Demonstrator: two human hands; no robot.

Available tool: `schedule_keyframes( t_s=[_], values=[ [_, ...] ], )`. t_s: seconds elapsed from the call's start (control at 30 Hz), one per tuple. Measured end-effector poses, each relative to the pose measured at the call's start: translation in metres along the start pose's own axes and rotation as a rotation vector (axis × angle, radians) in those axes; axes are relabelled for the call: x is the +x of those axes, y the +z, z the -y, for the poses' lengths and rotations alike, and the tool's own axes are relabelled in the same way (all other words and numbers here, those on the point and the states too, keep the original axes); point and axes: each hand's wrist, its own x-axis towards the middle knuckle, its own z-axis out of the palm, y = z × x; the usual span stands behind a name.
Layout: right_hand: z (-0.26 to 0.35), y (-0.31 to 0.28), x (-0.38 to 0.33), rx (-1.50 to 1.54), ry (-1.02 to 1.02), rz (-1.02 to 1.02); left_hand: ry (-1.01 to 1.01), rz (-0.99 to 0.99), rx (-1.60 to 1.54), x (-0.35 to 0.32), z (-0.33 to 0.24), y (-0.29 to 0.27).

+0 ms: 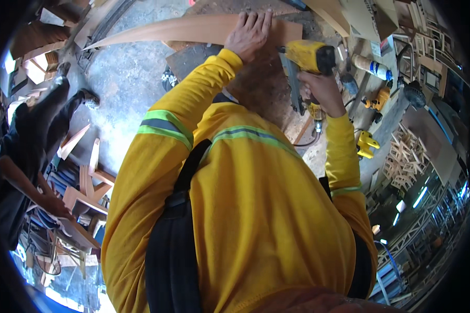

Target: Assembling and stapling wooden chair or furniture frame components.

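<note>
Head view, from left to right: at the far left another person in dark clothes (31, 135) stands on the grey concrete floor (125, 78), with one hand resting on light wooden frame pieces (86, 190) stacked low at the left. Near the top, a long thin strip of brown plywood (193, 28) curves from a point at the left to a square end at the right. The left hand (249, 34) lies flat on the strip's right part, fingers spread and palm down, pressing rather than gripping. Its yellow sleeve (167, 125) with a green and grey reflective band, the yellow shirt front and a black strap (175, 240) fill the middle and hide whatever lies below the strip. Just right of the left hand, the right hand (321, 88) is closed around the handle of a yellow and black nail gun (305, 65), whose head touches the strip's right end; a hose hangs from its base. Further right lie a white cylindrical canister with a blue band (373, 67), a yellow cordless power tool (378, 99) and a second yellow tool (366, 143). Pale wooden frames (404, 156) are stacked at the far right
</note>
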Motion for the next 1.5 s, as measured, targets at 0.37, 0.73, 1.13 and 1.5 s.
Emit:
schedule_keyframes(
  t_s=[0.37, 0.73, 1.13, 1.5],
  values=[
    [-0.002, -0.003, -0.003, 0.029, -0.037, -0.071, 0.012, 0.049, -0.061, 0.0, 0.002, -0.001],
    [-0.011, 0.019, 0.008, -0.175, -0.316, -0.293, 0.033, -0.011, -0.083, 0.002, -0.002, 0.004],
    [-0.002, -0.021, -0.001, -0.032, -0.099, -0.182, 0.007, -0.01, -0.118, 0.003, 0.001, 0.001],
    [-0.012, -0.016, 0.019, -0.044, -0.059, -0.121, -0.017, 0.016, -0.194, 0.003, -0.002, -0.003]
  ],
)
